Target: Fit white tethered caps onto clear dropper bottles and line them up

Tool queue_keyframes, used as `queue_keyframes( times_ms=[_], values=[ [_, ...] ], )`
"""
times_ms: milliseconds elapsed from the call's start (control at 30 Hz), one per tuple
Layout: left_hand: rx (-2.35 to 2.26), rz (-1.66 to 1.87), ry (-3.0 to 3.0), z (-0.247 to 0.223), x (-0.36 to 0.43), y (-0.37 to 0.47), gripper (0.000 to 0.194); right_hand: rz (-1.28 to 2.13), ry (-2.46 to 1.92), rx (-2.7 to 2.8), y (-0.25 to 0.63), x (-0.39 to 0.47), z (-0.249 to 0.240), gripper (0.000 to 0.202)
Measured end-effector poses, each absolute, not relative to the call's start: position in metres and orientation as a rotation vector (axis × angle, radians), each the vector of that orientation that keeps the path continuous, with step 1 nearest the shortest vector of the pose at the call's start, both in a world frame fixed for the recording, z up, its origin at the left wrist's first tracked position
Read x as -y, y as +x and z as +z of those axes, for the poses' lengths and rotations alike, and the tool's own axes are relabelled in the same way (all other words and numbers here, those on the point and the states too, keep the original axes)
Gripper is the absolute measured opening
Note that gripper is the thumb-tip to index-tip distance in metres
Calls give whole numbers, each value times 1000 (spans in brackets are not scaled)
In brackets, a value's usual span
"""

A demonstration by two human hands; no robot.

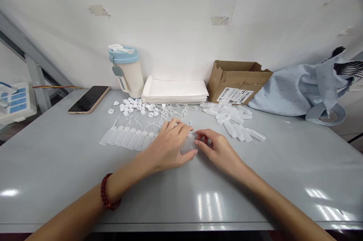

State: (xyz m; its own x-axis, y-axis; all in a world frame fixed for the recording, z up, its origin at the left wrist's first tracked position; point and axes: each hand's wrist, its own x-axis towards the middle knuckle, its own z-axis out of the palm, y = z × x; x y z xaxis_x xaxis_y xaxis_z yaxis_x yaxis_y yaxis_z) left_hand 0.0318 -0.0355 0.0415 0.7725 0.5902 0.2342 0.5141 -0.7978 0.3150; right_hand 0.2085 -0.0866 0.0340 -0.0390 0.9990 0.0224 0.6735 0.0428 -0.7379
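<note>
Small translucent plastic bottles (130, 139) with white cords at their tops lie side by side in a row. My left hand (171, 144) arches over the row's right end, thumb apart from the fingers, hiding some of them. Between my hands lies another translucent bottle (188, 143), partly covered. My right hand (218, 150) is closed in a pinch at its right edge, thumb and forefinger tips close together. Behind them are loose white caps (129, 106) and a tangle of white cords (177, 111). More translucent bottles (234, 114) are heaped to the right.
Along the wall stand a cream tumbler (132, 76) with a blue lid, a stack of white padded envelopes (176, 91) and an open cardboard box (238, 82). A phone (90, 99) lies at left; a light blue cloth bag (295, 89) rests at right.
</note>
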Motion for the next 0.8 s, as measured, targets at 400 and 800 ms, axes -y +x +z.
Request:
queue_keyframes(
  times_ms=[400, 800],
  values=[
    [-1353, 530, 2492, 46, -25, -25, 34, 289, -1877, 1559, 263, 72, 44, 30],
    [-1343, 503, 2481, 36, -22, -16, 40, 287, -1932, 1530, 267, 71, 48, 32]
  ],
)
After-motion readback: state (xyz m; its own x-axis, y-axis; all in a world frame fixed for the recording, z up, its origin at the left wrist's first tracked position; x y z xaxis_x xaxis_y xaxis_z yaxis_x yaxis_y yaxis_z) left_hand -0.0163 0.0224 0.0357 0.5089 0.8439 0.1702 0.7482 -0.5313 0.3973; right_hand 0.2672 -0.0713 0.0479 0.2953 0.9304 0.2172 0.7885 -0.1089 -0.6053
